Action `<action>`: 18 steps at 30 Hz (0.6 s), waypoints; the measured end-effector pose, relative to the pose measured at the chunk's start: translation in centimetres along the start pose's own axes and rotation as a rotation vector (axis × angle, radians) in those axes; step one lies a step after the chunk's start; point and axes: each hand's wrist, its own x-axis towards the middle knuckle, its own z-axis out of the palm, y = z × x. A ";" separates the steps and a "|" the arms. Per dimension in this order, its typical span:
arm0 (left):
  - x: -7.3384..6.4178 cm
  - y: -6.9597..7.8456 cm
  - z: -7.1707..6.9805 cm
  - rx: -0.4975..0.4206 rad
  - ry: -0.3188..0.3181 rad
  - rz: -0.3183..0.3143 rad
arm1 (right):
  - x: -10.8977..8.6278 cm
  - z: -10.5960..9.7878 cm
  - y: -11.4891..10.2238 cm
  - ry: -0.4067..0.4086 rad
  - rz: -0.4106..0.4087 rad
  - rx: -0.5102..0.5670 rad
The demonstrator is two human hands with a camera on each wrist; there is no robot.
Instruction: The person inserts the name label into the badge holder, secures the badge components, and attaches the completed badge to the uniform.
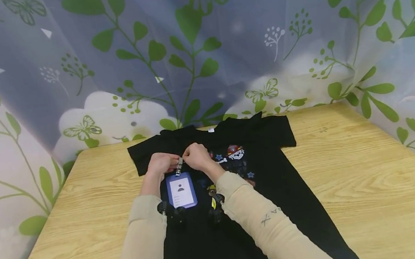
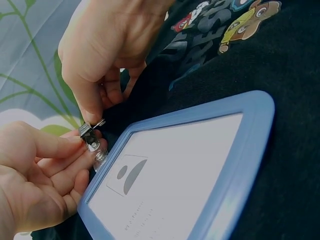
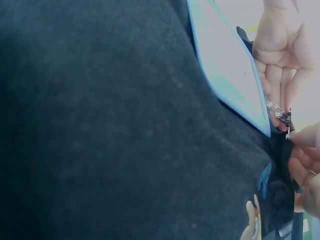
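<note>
A black T-shirt with cartoon prints lies spread on the wooden table. On its chest rests a blue-framed ID badge with a white card inside. A metal badge clip with a pin joins the badge by a clear strap. My left hand pinches this clip between thumb and fingers, its palm turned up in the left wrist view. Right beside it, my right hand pinches a fold of the shirt, thumb and fingertip close against the clip's pin. In the right wrist view the pin stands at the dark cloth.
The wooden table extends to both sides of the shirt. Behind and beside it hangs a leaf-patterned curtain. Black wrist cameras sit under the cuffs, over the shirt. The shirt's collar label faces up at the far edge.
</note>
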 end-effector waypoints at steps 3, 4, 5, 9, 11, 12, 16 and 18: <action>0.0 0.1 0.0 -0.005 0.003 -0.007 | 0.0 0.0 0.0 -0.004 0.002 0.009; 0.0 0.1 0.0 -0.007 0.004 -0.008 | 0.0 0.0 0.0 -0.006 0.005 0.013; 0.0 0.1 0.1 -0.010 0.004 -0.010 | 0.0 -0.1 0.0 -0.007 0.008 0.015; 0.1 0.2 0.2 -0.004 0.001 -0.013 | 0.0 0.0 0.1 -0.006 -0.002 0.016; 0.1 0.2 0.2 0.007 -0.001 -0.003 | 0.1 0.0 0.1 -0.001 -0.009 0.016; 0.1 0.3 0.2 0.010 -0.003 0.000 | 0.1 0.0 0.1 -0.002 -0.010 0.020; 0.1 0.3 0.1 0.025 -0.008 -0.004 | 0.1 0.1 0.1 -0.019 0.004 0.026; 0.1 0.3 0.1 0.027 -0.011 -0.010 | 0.1 0.1 0.1 -0.027 0.007 0.026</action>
